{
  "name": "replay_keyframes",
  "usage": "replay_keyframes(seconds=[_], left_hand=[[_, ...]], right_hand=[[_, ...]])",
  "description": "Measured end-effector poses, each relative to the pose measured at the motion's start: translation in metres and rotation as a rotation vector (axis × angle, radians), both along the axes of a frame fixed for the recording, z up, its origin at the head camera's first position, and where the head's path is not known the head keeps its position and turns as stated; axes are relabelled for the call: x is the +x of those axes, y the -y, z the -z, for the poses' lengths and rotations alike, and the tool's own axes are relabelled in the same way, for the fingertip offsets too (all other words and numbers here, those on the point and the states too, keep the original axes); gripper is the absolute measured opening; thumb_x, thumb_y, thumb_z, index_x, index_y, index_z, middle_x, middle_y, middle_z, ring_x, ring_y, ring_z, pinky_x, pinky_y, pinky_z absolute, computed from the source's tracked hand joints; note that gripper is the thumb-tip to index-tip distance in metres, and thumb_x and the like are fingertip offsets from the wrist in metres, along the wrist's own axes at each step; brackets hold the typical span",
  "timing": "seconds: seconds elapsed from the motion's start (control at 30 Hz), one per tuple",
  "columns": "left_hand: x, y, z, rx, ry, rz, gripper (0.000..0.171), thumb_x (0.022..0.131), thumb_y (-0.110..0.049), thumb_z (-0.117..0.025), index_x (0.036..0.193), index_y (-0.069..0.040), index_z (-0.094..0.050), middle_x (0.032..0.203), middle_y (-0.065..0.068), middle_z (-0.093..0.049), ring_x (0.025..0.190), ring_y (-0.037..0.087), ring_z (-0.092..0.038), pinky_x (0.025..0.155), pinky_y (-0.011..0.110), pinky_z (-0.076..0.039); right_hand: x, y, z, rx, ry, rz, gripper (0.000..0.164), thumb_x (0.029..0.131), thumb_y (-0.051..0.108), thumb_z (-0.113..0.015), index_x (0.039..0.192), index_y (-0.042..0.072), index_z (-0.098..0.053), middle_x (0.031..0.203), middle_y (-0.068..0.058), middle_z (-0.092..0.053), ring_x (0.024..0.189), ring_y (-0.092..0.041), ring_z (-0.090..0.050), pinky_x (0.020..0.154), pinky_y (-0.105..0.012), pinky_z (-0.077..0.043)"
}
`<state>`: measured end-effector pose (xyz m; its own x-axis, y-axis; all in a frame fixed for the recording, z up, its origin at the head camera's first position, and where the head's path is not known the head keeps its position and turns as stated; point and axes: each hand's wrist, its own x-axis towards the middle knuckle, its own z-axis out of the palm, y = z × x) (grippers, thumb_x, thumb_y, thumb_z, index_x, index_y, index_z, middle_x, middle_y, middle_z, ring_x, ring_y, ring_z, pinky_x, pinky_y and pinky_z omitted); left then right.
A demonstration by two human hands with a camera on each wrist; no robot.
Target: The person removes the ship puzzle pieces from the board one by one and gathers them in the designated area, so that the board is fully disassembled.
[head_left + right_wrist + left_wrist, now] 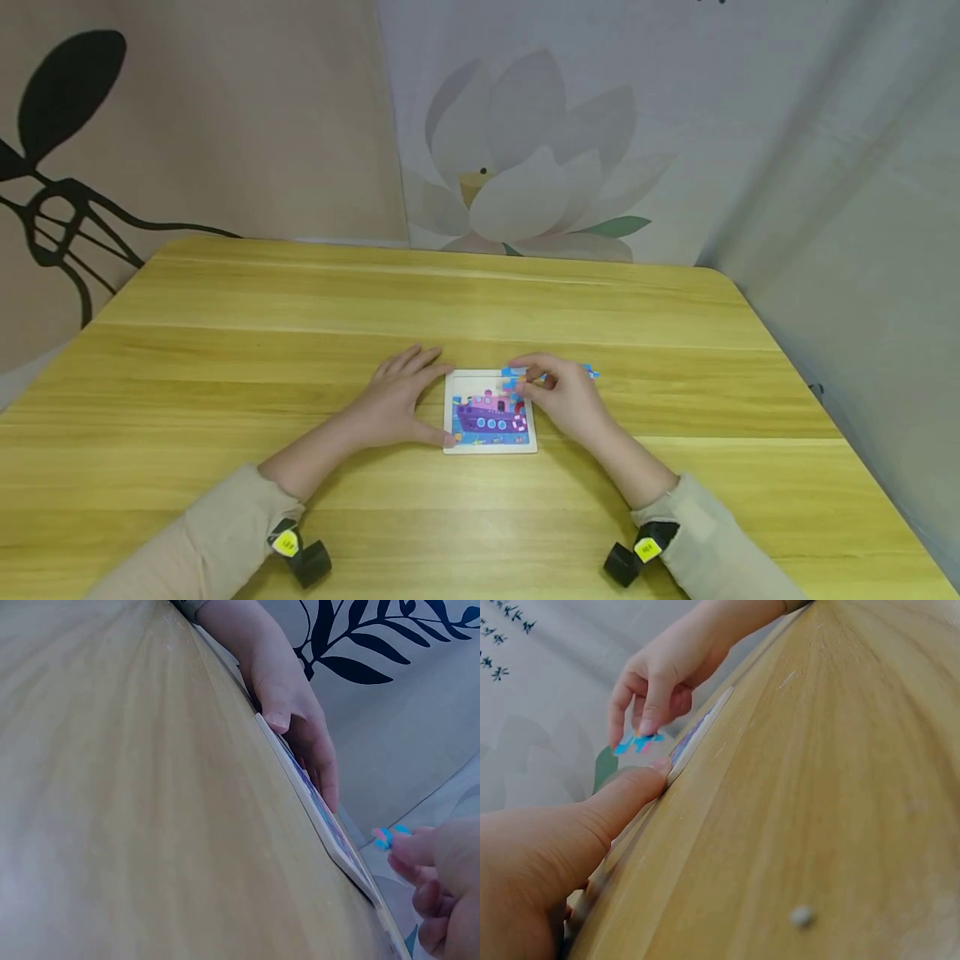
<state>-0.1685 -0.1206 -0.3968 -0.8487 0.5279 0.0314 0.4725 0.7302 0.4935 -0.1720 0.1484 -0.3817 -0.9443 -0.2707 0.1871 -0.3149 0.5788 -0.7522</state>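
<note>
A white-rimmed jigsaw puzzle board [491, 451] lies flat on the table, its lower part filled with a purple and pink ship picture [487, 419]. My left hand [393, 408] spans the board's left side, fingers spread, thumb on the lower left corner and index finger at the upper left. Above the board's upper right part, my right hand [567, 402] pinches a blue jigsaw piece with some pink [640, 743] between thumb and fingers. In the right wrist view this piece [382, 838] shows raised over the board. The right hand's remaining fingers are curled.
More blue jigsaw pieces [590, 371] lie just beyond the right hand, partly hidden by it. The wooden table [300, 333] reaches back to a curtain [300, 125] with plant prints. Wrist cameras are strapped over both sleeves.
</note>
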Motion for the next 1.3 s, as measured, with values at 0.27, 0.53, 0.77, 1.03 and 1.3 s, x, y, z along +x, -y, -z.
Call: replay_keyframes(seconds=[0.27,0.53,0.77,1.03,1.3], left_hand=[[0.001,-0.001,-0.001,-0.003,0.006,0.005,0.111,0.061,-0.075,-0.07,0.147,-0.012,-0.038,0.157,0.014,-0.017,0.143,0.039,-0.004,0.109,0.061,-0.003],[0.0,-0.001,0.0,-0.003,0.0,0.004,0.111,0.061,-0.076,-0.069,0.147,-0.012,-0.039,0.157,0.014,-0.018,0.143,0.039,-0.005,0.109,0.061,-0.004],[0.001,-0.001,-0.001,0.002,0.008,0.003,0.111,0.061,-0.075,-0.07,0.147,-0.012,-0.039,0.157,0.013,-0.017,0.143,0.038,-0.004,0.11,0.06,-0.003],[0.001,-0.001,0.0,0.004,0.009,0.001,0.111,0.061,-0.075,-0.069,0.147,-0.012,-0.039,0.157,0.013,-0.018,0.143,0.038,-0.005,0.11,0.061,-0.003],[0.0,0.0,0.0,0.0,0.004,-0.004,0.112,0.06,-0.076,-0.069,0.147,-0.013,-0.039,0.157,0.013,-0.018,0.143,0.037,-0.005,0.11,0.06,-0.003]], right_hand=[[0.0,-0.01,-0.003,-0.066,0.022,0.024,0.025,0.084,0.01,-0.074,0.109,0.014,-0.072,0.079,0.002,-0.067,0.06,-0.017,-0.045,0.05,-0.022,-0.035],[0.001,-0.025,-0.004,-0.111,0.039,0.044,0.026,0.082,0.007,-0.075,0.108,0.01,-0.071,0.078,0.0,-0.068,0.06,-0.017,-0.045,0.051,-0.021,-0.036],[0.001,-0.043,-0.002,-0.115,0.041,0.07,0.028,0.083,0.007,-0.075,0.11,0.009,-0.071,0.079,-0.002,-0.067,0.062,-0.017,-0.046,0.052,-0.021,-0.037],[-0.001,-0.066,-0.001,-0.093,0.016,0.092,0.027,0.085,0.009,-0.072,0.112,0.007,-0.07,0.079,-0.005,-0.067,0.054,-0.013,-0.038,0.047,-0.021,-0.031],[-0.006,-0.086,0.001,-0.062,-0.021,0.127,0.026,0.088,0.007,-0.07,0.113,0.006,-0.069,0.083,-0.007,-0.065,0.055,-0.013,-0.039,0.048,-0.022,-0.033]])
